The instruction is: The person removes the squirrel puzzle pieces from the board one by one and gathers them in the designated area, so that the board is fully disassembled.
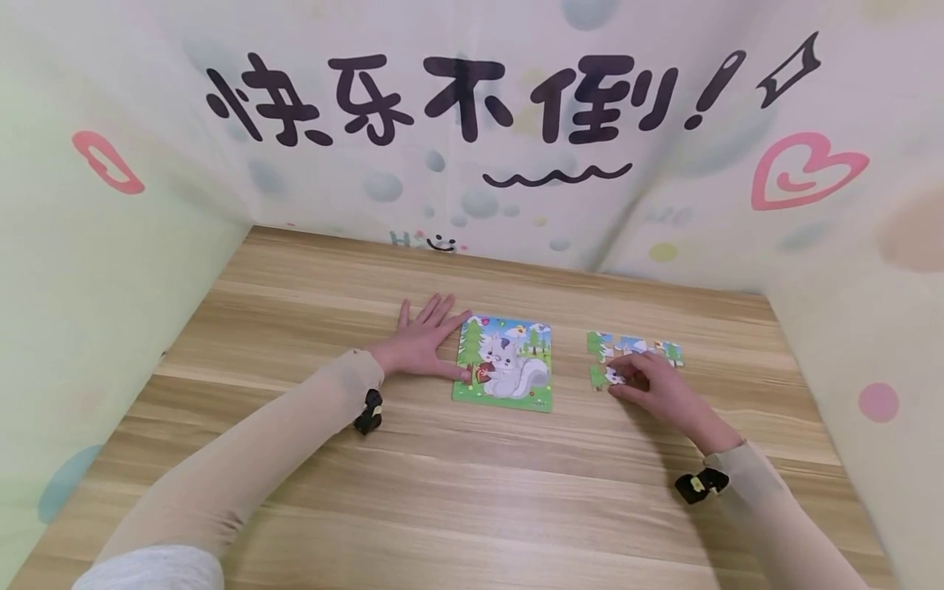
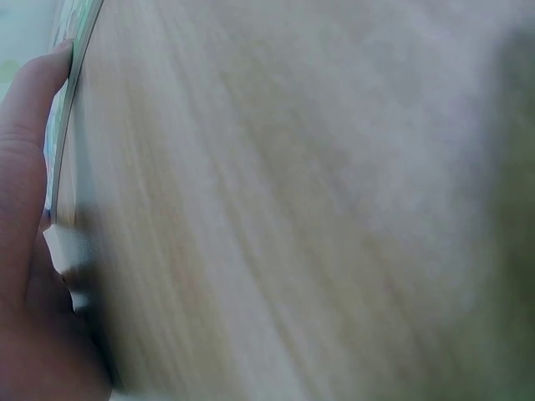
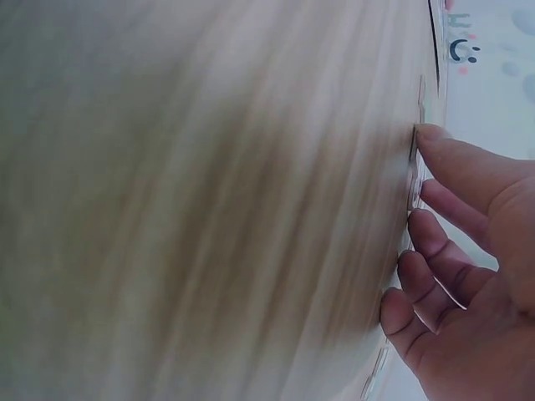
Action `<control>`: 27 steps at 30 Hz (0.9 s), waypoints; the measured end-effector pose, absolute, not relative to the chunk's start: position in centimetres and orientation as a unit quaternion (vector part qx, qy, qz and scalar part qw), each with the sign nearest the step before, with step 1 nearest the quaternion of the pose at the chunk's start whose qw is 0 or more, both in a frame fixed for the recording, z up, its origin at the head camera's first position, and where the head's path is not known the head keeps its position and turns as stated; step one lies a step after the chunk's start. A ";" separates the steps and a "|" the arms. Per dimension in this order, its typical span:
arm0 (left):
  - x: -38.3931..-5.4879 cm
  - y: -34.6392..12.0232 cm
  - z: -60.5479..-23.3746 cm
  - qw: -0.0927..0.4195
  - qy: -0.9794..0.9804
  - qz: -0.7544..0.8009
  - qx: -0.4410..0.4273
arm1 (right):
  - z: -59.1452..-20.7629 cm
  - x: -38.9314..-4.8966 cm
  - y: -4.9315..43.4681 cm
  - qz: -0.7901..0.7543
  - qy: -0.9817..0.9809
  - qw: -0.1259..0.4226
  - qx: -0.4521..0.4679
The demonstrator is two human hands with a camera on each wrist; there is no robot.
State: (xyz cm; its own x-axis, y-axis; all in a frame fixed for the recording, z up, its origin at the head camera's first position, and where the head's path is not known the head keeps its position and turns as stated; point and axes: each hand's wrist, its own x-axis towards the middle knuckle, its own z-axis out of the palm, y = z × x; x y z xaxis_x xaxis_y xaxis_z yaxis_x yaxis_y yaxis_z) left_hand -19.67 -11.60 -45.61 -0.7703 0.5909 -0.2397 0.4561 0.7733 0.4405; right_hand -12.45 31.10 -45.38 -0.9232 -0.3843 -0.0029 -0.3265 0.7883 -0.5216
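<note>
A square picture card [image 1: 509, 389] with a grey squirrel among trees lies flat on the table. My left hand [image 1: 416, 348] rests at its left side with the fingers spread. The thumb and index finger touch the card's left edge; in the left wrist view the thumb [image 2: 38, 92] lies along that edge. To the right, several jigsaw pieces [image 1: 599, 344] lie in loose rows. My right hand [image 1: 652, 385] pinches a jigsaw piece [image 1: 614, 375] of the lower row between thumb and fingers, and partly covers the others. In the right wrist view its fingertips are down at table level.
The wood-grain table [image 1: 472, 500] runs back to a printed curtain [image 1: 457, 197], which also hangs along both sides. A black strap mount sits on each wrist, over beige sleeves [image 1: 273, 442].
</note>
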 end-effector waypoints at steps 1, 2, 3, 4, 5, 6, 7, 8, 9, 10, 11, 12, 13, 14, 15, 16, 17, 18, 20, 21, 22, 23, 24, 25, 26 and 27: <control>-19.7 -11.6 -45.6 0.185 0.923 0.182 0.283 | -45.4 -12.4 31.0 -0.265 0.945 0.054 -0.186; -19.7 -11.6 -45.6 0.185 0.924 0.181 0.283 | -45.4 -12.5 31.0 -0.265 0.945 0.054 -0.184; -19.7 -11.6 -45.6 0.185 0.924 0.182 0.282 | -45.3 -12.5 30.9 -0.265 0.946 0.053 -0.181; -19.7 -11.7 -45.6 0.184 0.924 0.182 0.282 | -45.3 -12.5 30.8 -0.265 0.946 0.052 -0.179; -19.7 -11.7 -45.6 0.183 0.924 0.182 0.282 | -45.3 -12.5 30.8 -0.265 0.946 0.052 -0.177; -19.8 -11.7 -45.7 0.182 0.924 0.182 0.282 | -45.3 -12.5 30.7 -0.266 0.947 0.052 -0.173; -19.8 -11.7 -45.7 0.181 0.924 0.182 0.282 | -45.3 -12.5 30.7 -0.266 0.947 0.052 -0.171; -19.8 -11.7 -45.7 0.182 0.924 0.182 0.283 | -45.3 -12.5 30.6 -0.267 0.947 0.053 -0.169; -19.8 -11.7 -45.8 0.182 0.924 0.182 0.283 | -45.3 -12.5 30.6 -0.267 0.948 0.054 -0.167; -19.8 -11.7 -45.8 0.183 0.924 0.182 0.283 | -45.3 -12.5 30.6 -0.266 0.948 0.055 -0.166; -19.8 -11.7 -45.8 0.185 0.923 0.182 0.283 | -45.2 -12.5 30.5 -0.265 0.948 0.056 -0.165; -19.8 -11.7 -45.8 0.186 0.923 0.183 0.284 | -45.2 -12.4 30.5 -0.265 0.949 0.056 -0.164; -19.7 -11.7 -45.8 0.188 0.922 0.183 0.284 | -45.2 -12.4 30.5 -0.264 0.949 0.057 -0.164; -19.7 -11.7 -45.9 0.189 0.922 0.184 0.284 | -45.2 -12.3 30.4 -0.263 0.949 0.056 -0.164; -19.7 -11.7 -45.9 0.189 0.922 0.183 0.285 | -45.3 -12.3 30.4 -0.263 0.949 0.056 -0.166; -19.7 -11.7 -45.9 0.190 0.922 0.183 0.285 | -45.3 -12.3 30.4 -0.266 0.948 0.055 -0.167; -19.7 -11.7 -46.0 0.190 0.921 0.183 0.285 | -45.3 -12.3 30.4 -0.269 0.947 0.054 -0.168; -19.7 -11.7 -46.1 0.190 0.921 0.183 0.285 | -45.4 -12.3 30.3 -0.273 0.945 0.054 -0.170; -19.7 -11.7 -46.2 0.189 0.922 0.182 0.285 | -45.5 -12.3 30.3 -0.278 0.944 0.053 -0.172; -19.7 -11.7 -46.3 0.189 0.922 0.180 0.285 | -45.5 -12.3 30.3 -0.278 0.944 0.055 -0.171; -19.7 -11.7 -46.3 0.192 0.922 0.180 0.284 | -45.5 -12.2 30.3 -0.277 0.944 0.056 -0.170; -19.7 -11.8 -46.3 0.193 0.922 0.181 0.283 | -45.5 -12.2 30.3 -0.275 0.945 0.057 -0.169; -19.8 -11.7 -46.4 0.191 0.923 0.179 0.282 | -45.4 -12.2 30.3 -0.274 0.945 0.056 -0.166; -19.8 -11.7 -46.4 0.188 0.924 0.177 0.282 | -45.4 -12.1 30.3 -0.272 0.946 0.056 -0.165; -19.9 -11.7 -46.4 0.186 0.925 0.176 0.281 | -45.3 -12.1 30.3 -0.270 0.948 0.055 -0.163; -19.9 -11.7 -46.4 0.184 0.925 0.176 0.281 | -45.3 -12.1 30.3 -0.270 0.948 0.053 -0.161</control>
